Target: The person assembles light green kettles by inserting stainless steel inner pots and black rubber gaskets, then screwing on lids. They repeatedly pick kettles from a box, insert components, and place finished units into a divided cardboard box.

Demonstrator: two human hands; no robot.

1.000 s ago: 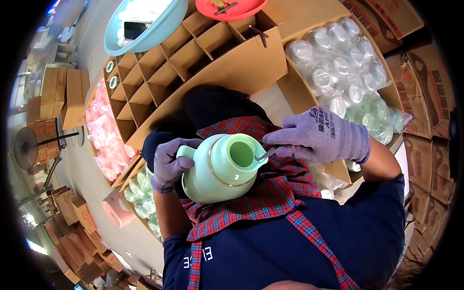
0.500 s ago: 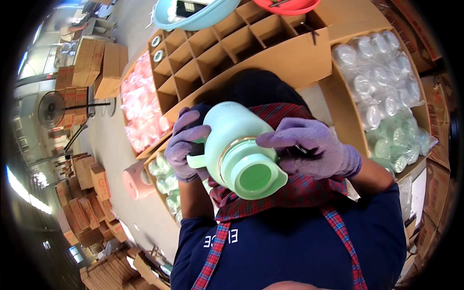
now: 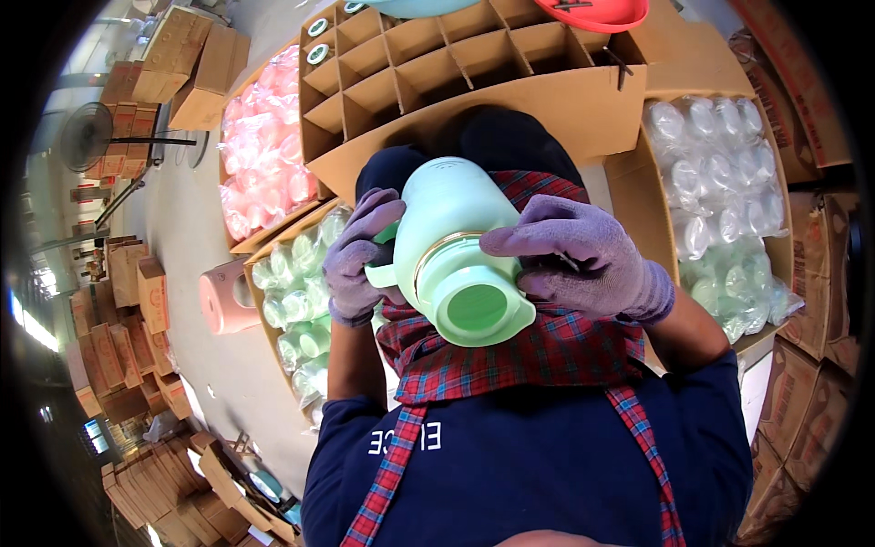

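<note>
A mint-green thermos jug [image 3: 456, 205] is tilted over my lap, its round open mouth [image 3: 478, 307] and pouring lip toward me and its base pointing away. A thin gold-coloured ring [image 3: 428, 258] circles its neck. My left hand [image 3: 354, 260], in a purple knit glove, is closed round the jug's handle [image 3: 380, 273]. On the other side my right hand [image 3: 583, 255], gloved alike, presses its fingertips to the neck beside the lip. Something small and dark shows between its fingers, too unclear to name.
Beyond my knees stands a divided cardboard box [image 3: 474, 100]; two green-and-white round pieces sit in its left cells. Cartons of bagged pink parts [image 3: 269, 155], green parts [image 3: 296, 292] and clear parts [image 3: 715, 164] flank me. A red basin [image 3: 602, 13] rests at the far edge.
The jug and both hands appear slightly higher in the picture, with the jug still held the same way. The surroundings have shifted as my view moved.
</note>
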